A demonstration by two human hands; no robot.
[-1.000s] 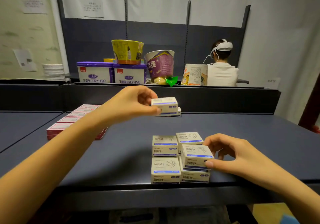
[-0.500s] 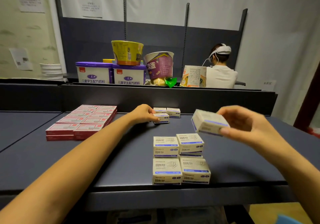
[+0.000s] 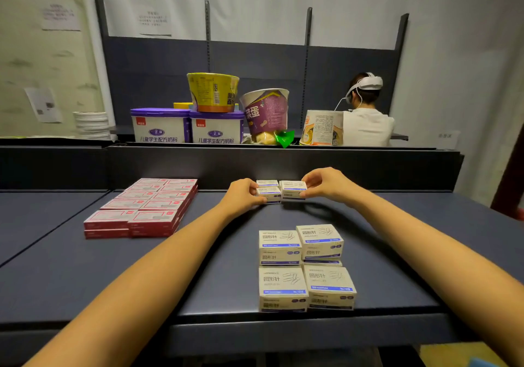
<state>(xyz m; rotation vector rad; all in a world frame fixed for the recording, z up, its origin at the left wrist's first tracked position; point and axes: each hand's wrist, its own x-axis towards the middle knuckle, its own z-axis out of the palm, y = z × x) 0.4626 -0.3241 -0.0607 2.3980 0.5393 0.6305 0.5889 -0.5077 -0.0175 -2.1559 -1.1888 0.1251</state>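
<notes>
Both hands work at the far end of the shelf (image 3: 198, 267), close under its dark back wall (image 3: 283, 165); the left hand (image 3: 242, 196) pinches a small white box (image 3: 269, 194) between thumb and curled fingers; the right hand (image 3: 326, 183) pinches a second white box (image 3: 293, 189) the same way, its other fingers arched above. The two boxes touch side by side; a third box (image 3: 267, 182) lies right behind the left one; whether the second white box rests on the shelf or on another box cannot be told.

The step looks like squaring a new row. To do it well, the boxes should be set down flat, with printed faces to the front and front edges level; a light push from each side would close any gap; the fingers are best eased off sideways, so nothing drags askew. The front pile (image 3: 306, 267) of the same boxes waits near the shelf's front edge, well apart; the red boxes (image 3: 147, 207) lie to the left, clear of the work.
</notes>
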